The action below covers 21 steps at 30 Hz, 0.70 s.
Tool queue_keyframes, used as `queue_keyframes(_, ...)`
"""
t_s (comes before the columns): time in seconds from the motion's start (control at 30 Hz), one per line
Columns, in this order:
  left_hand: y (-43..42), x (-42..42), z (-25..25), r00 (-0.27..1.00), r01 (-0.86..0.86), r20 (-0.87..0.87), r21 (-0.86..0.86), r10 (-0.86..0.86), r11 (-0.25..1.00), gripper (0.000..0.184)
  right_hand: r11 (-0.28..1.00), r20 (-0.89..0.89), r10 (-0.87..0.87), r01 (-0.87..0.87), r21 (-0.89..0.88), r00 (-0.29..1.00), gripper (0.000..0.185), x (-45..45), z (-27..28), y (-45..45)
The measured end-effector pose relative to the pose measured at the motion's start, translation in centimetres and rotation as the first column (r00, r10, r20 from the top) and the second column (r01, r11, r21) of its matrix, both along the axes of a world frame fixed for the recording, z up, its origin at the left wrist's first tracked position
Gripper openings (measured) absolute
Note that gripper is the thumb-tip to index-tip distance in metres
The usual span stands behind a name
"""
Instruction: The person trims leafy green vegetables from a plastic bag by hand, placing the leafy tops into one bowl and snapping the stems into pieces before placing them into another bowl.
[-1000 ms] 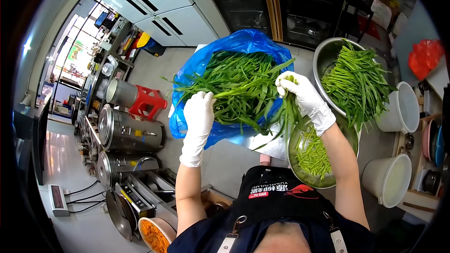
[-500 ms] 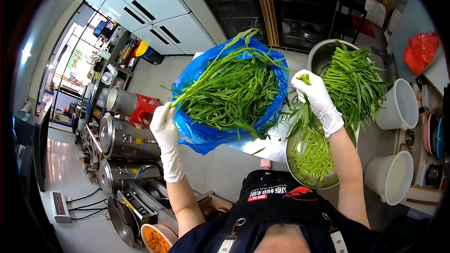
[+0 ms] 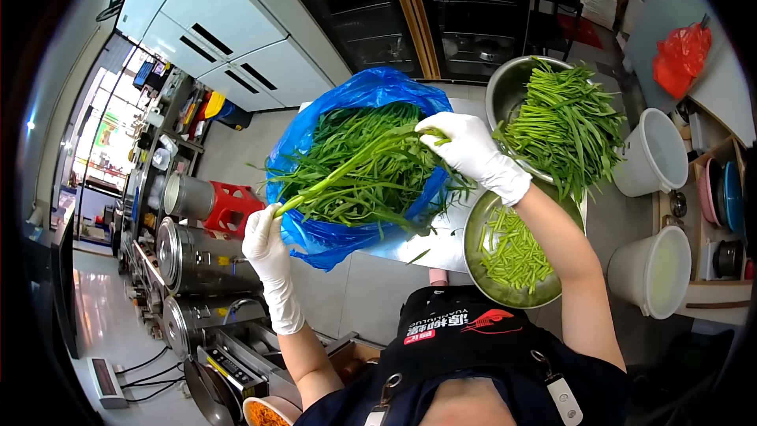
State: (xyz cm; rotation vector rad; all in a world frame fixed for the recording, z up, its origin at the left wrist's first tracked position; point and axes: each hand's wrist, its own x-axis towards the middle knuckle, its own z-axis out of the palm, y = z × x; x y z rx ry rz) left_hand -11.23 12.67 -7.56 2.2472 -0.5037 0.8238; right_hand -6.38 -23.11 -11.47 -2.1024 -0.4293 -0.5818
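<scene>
1 bunch of long green leafy stems point(image 3: 319, 187) spans between my white-gloved left hand point(image 3: 268, 246) and white-gloved right hand point(image 3: 473, 151), above 1 blue plastic bag point(image 3: 319, 246) of greens point(image 3: 378, 197). Left pinches one end at the bag's near-left rim; right pinches the other over its right side. Right of bag: 2 round steel bowls point(image 3: 505, 293), nearer with short green pieces point(image 3: 511, 248), farther with 1 heap of leafy stalks point(image 3: 564, 122). Farther right: 2 white plastic buckets point(image 3: 640, 166).

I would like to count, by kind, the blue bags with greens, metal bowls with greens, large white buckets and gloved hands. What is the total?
Blue bag: 1
Metal bowls: 2
White buckets: 2
Gloved hands: 2
Total: 7
</scene>
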Motion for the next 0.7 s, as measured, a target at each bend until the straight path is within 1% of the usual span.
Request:
queue_keyframes(0.07, -0.3, -0.2, -0.2, 0.999, 0.051, -0.007, -0.036, -0.051, 0.998, 0.023, 0.999, 0.020, -0.004, 0.005, -0.048, 1.000, 0.015, -0.1, -0.5, 0.5)
queue_keyframes(0.2, -0.5, -0.4, -0.4, 0.995, 0.057, -0.078, -0.115, -0.067, 0.992, 0.022, 0.997, 0.021, 0.011, -0.010, -0.081, 1.000, 0.014, -0.5, -0.6, 1.2)
queue_keyframes(0.3, -0.3, -0.2, -1.2, 0.981, 0.060, -0.165, -0.242, -0.102, 0.968, 0.018, 0.988, 0.062, -0.002, 0.012, -0.157, 0.998, 0.013, -0.5, -0.8, 1.2)
queue_keyframes(0.33, -0.3, -0.3, -1.3, 0.966, 0.048, -0.227, -0.311, -0.123, 0.949, 0.016, 0.983, 0.073, -0.010, 0.023, -0.182, 0.997, 0.013, -0.5, -1.0, 1.2)
queue_keyframes(0.4, -0.7, -0.4, -1.4, 0.922, 0.012, -0.342, -0.441, -0.180, 0.897, 0.014, 0.984, 0.098, -0.033, 0.050, -0.172, 0.995, 0.012, -0.5, -1.1, 1.1)
queue_keyframes(0.43, -0.7, -0.2, -2.0, 0.915, -0.019, -0.362, -0.484, -0.180, 0.875, 0.013, 0.984, 0.096, -0.047, 0.062, -0.165, 0.994, 0.013, -0.5, -1.1, 1.1)
queue_keyframes(0.47, -0.8, -0.2, -2.1, 0.900, -0.051, -0.402, -0.485, -0.171, 0.873, 0.014, 0.985, 0.094, -0.060, 0.075, -0.158, 0.994, 0.013, -0.5, -1.1, 1.0)
queue_keyframes(0.53, -1.0, 0.0, -2.2, 0.865, -0.115, -0.479, -0.482, -0.151, 0.869, 0.014, 0.996, 0.014, -0.077, 0.077, -0.035, 0.997, 0.014, -0.4, -1.4, 0.8)
queue_keyframes(0.57, -0.9, 0.2, -2.5, 0.861, -0.107, -0.488, -0.444, -0.140, 0.890, 0.014, 0.996, -0.027, -0.080, 0.080, 0.027, 0.996, 0.014, -0.3, -1.6, 0.7)
queue_keyframes(0.6, -1.0, 0.3, -2.6, 0.857, -0.102, -0.499, -0.410, -0.130, 0.907, 0.014, 0.989, -0.189, -0.053, 0.077, 0.123, 0.981, 0.016, -0.3, -1.6, 0.5)
queue_keyframes(0.67, -1.2, 0.3, -2.8, 0.847, -0.089, -0.520, -0.340, -0.108, 0.936, 0.014, 0.957, -0.226, 0.055, 0.012, 0.289, 0.973, 0.014, 0.4, -3.2, -0.4)
queue_keyframes(0.7, -1.0, 0.4, -2.9, 0.858, -0.125, -0.511, -0.315, -0.057, 0.941, 0.013, 0.934, -0.388, 0.026, 0.116, 0.338, 0.921, 0.011, 0.4, -2.4, -1.2)
